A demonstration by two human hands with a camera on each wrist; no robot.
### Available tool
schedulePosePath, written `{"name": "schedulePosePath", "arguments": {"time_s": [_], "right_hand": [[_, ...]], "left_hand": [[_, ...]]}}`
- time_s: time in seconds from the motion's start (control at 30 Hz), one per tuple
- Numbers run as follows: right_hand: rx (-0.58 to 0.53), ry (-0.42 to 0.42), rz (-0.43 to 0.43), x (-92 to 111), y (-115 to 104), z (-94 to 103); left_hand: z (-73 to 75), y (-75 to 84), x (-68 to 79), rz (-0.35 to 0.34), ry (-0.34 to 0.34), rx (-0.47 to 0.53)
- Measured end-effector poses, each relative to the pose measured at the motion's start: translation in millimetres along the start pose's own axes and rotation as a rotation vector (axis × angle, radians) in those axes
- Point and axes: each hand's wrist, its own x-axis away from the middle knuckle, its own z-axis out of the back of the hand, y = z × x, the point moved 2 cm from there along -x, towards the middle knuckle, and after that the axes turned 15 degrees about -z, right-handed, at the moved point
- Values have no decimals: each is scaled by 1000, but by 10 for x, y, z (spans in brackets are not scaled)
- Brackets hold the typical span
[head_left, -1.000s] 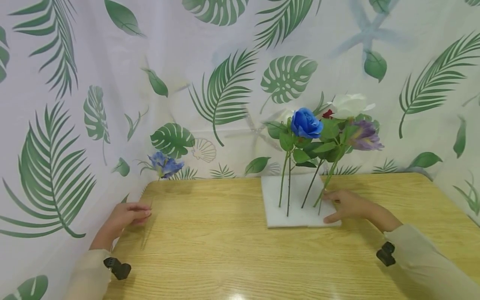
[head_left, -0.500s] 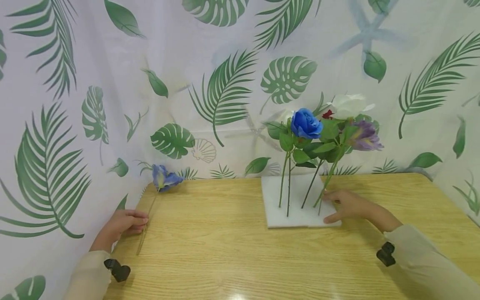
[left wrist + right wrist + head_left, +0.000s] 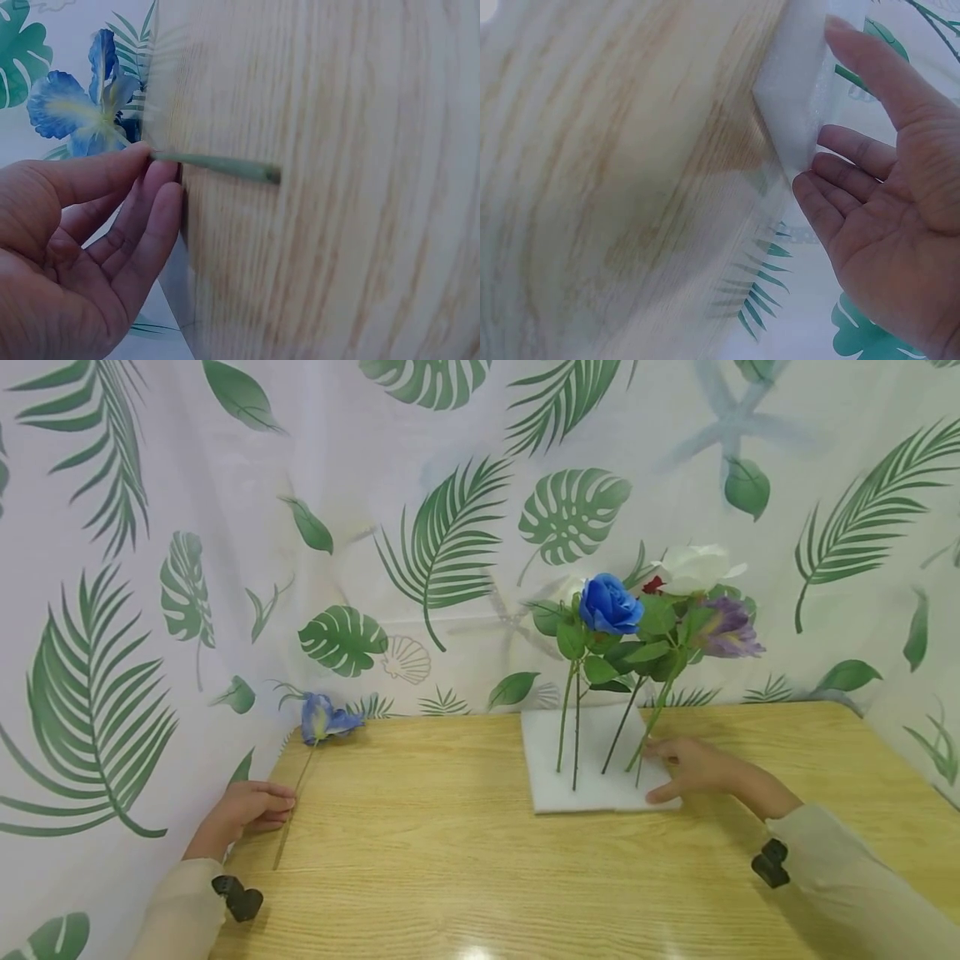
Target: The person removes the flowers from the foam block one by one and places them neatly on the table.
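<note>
At the table's left side my left hand [image 3: 251, 810] pinches the thin stem of a blue artificial iris [image 3: 324, 720] between thumb and fingertips. Its bloom points away toward the back edge; the green stem end [image 3: 240, 169] juts past the fingers in the left wrist view. My right hand [image 3: 701, 770] is at the right side of a white foam board [image 3: 542, 785], thumb at the front corner and fingers spread along the edge. The fingertips [image 3: 829, 169] touch the foam's side in the right wrist view. Several flowers stand upright in the board.
Among the standing flowers are a blue rose [image 3: 611, 603], a white rose [image 3: 697, 568] and a purple flower [image 3: 726, 627], with leaves overlapping. A leaf-print curtain [image 3: 450, 427] hangs behind and left of the wooden table [image 3: 450, 860].
The left hand has lowered slightly and the iris has come down with it, its bloom now at the table's back left corner. The right hand and foam board have stayed put.
</note>
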Motion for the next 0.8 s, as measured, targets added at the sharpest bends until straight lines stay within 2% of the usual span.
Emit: {"name": "schedulePosePath", "arguments": {"time_s": [0.23, 0.53, 0.8], "right_hand": [[-13, -8, -6, 1, 13, -1], [-4, -23, -6, 13, -11, 26], [45, 32, 25, 11, -30, 43]], "left_hand": [[-18, 39, -7, 23, 7, -42], [-34, 10, -25, 42, 8, -75], [-57, 41, -9, 31, -2, -82]]}}
